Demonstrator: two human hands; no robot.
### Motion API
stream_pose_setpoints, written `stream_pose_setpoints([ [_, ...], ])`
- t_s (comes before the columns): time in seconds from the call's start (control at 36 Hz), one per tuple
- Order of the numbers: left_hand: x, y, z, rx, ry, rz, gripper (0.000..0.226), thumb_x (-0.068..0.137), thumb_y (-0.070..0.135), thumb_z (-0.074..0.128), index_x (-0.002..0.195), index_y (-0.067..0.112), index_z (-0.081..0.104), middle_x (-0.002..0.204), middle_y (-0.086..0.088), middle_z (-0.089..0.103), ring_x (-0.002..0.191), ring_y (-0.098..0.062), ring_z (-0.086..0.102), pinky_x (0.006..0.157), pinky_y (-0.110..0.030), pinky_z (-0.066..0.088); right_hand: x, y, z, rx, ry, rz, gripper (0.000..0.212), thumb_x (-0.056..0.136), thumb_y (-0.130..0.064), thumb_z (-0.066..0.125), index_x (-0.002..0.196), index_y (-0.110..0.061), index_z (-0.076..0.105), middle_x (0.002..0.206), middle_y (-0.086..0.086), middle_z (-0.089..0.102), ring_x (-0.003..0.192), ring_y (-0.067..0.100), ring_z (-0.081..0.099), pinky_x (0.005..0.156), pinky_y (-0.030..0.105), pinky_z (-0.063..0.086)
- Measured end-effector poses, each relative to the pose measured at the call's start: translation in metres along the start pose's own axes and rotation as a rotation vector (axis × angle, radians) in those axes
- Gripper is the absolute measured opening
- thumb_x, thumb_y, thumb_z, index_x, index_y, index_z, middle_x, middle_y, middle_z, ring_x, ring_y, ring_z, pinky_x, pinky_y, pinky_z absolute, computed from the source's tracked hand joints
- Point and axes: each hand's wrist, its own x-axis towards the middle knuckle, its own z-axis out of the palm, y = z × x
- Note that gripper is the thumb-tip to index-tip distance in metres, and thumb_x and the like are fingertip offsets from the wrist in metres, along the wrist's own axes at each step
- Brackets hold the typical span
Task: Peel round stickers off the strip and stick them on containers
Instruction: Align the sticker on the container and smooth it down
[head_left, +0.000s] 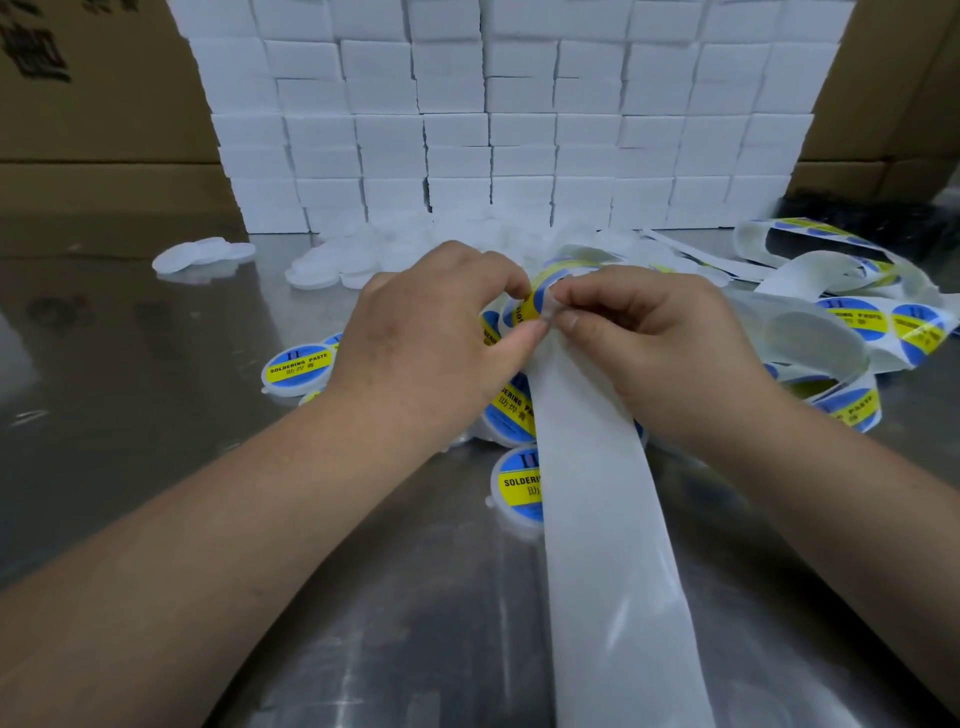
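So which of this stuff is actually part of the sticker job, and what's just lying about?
In the job:
- left hand, pinching a sticker
- right hand, pinching the strip
- labelled tubs
- plain white discs, probably unlabelled tubs
- unused stickers at right

Lying about:
- stacked white boxes
- cardboard cartons behind

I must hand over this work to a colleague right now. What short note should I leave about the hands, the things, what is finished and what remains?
Left hand: pinches a round sticker at the bend of the strip.
Right hand: pinches the strip beside that sticker.
Done: several labelled containers lie under and near the hands; the strip's near length is bare backing.
Left: this sticker is not yet on a container; more stickers sit on the strip's loops at right; plain white containers wait behind the hands.
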Motion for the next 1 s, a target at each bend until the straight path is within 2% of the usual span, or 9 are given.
stream_pose_setpoints([
  [0.14, 0.001, -0.001, -0.002, -0.004, -0.010, -0.024, 0.018, 0.081, 0.037, 0.059, 0.096, 0.028, 0.064, 0.092, 0.015, 0.050, 0.088, -0.004, 0.047, 0.083, -0.030, 0.038, 0.001, 0.004, -0.001, 0.000, 0.041, 0.021, 0.042, 0.083, -0.007, 0.064, 0.067, -0.045, 0.061, 0.067, -0.038, 0.061, 0.074, -0.016, 0.058, 0.074, 0.004, 0.043],
  [0.22, 0.003, -0.003, -0.005, -0.033, 0.031, -0.075, 0.010, 0.086, 0.031, 0.054, 0.090, 0.029, 0.063, 0.090, 0.009, 0.056, 0.083, -0.007, 0.046, 0.073, -0.023, 0.031, 0.001, 0.005, -0.002, -0.016, 0.052, 0.050, 0.042, 0.083, -0.007, 0.064, 0.064, -0.044, 0.061, 0.066, -0.039, 0.060, 0.073, -0.018, 0.057, 0.074, 0.002, 0.042],
  [0.31, 0.003, -0.002, -0.007, -0.103, 0.018, -0.110, 0.006, 0.083, 0.042, 0.057, 0.081, 0.037, 0.054, 0.082, 0.012, 0.054, 0.077, -0.001, 0.044, 0.063, -0.023, 0.031, 0.001, 0.005, -0.001, -0.034, 0.026, 0.056, 0.043, 0.083, -0.006, 0.063, 0.065, -0.045, 0.060, 0.066, -0.040, 0.059, 0.075, -0.019, 0.057, 0.076, 0.003, 0.043],
  [0.44, 0.000, 0.001, 0.001, -0.046, -0.077, -0.103, 0.024, 0.073, 0.051, 0.059, 0.088, 0.033, 0.062, 0.097, 0.011, 0.060, 0.095, -0.008, 0.052, 0.079, -0.026, 0.038, 0.001, 0.004, -0.002, -0.012, 0.029, 0.042, 0.040, 0.082, -0.007, 0.065, 0.066, -0.044, 0.062, 0.068, -0.032, 0.064, 0.076, -0.012, 0.060, 0.078, 0.010, 0.047],
  [0.53, 0.001, -0.001, 0.002, -0.042, -0.055, -0.088, 0.021, 0.075, 0.049, 0.060, 0.088, 0.033, 0.063, 0.096, 0.011, 0.060, 0.094, -0.008, 0.051, 0.077, -0.026, 0.037, 0.001, 0.005, -0.002, 0.004, 0.033, 0.016, 0.032, 0.080, -0.009, 0.067, 0.070, -0.038, 0.060, 0.069, -0.020, 0.064, 0.070, -0.005, 0.059, 0.071, 0.014, 0.047],
  [0.64, 0.001, -0.003, 0.001, -0.101, -0.041, -0.067, 0.004, 0.082, 0.038, 0.061, 0.081, 0.035, 0.058, 0.090, 0.010, 0.060, 0.088, -0.006, 0.051, 0.077, -0.027, 0.038, 0.001, 0.006, -0.004, 0.001, 0.027, 0.011, 0.031, 0.079, -0.005, 0.064, 0.068, -0.032, 0.054, 0.064, -0.024, 0.059, 0.063, -0.005, 0.055, 0.064, 0.009, 0.041],
  [0.81, 0.009, -0.009, -0.005, -0.179, 0.084, -0.276, 0.013, 0.082, 0.038, 0.056, 0.070, 0.036, 0.055, 0.076, 0.017, 0.058, 0.086, -0.001, 0.045, 0.062, -0.024, 0.036, 0.001, 0.007, -0.004, -0.009, 0.033, 0.088, 0.031, 0.083, -0.007, 0.061, 0.070, -0.028, 0.045, 0.063, -0.023, 0.059, 0.059, 0.000, 0.051, 0.059, 0.014, 0.042],
  [0.94, 0.016, -0.017, -0.010, -0.266, 0.203, -0.430, 0.017, 0.084, 0.041, 0.055, 0.068, 0.033, 0.055, 0.071, 0.017, 0.057, 0.069, -0.012, 0.051, 0.063, -0.026, 0.039, 0.001, 0.004, -0.004, -0.049, 0.079, 0.100, 0.031, 0.083, -0.009, 0.061, 0.069, -0.031, 0.044, 0.066, -0.016, 0.058, 0.063, 0.012, 0.055, 0.063, 0.026, 0.046],
  [1.0, 0.017, -0.019, -0.010, -0.286, 0.218, -0.463, 0.019, 0.084, 0.041, 0.055, 0.068, 0.031, 0.055, 0.068, 0.016, 0.056, 0.065, -0.010, 0.051, 0.061, -0.026, 0.038, 0.001, 0.003, -0.005, -0.088, 0.119, 0.112, 0.031, 0.082, -0.010, 0.060, 0.071, -0.034, 0.043, 0.059, -0.014, 0.055, 0.056, 0.008, 0.051, 0.058, 0.027, 0.042],
])
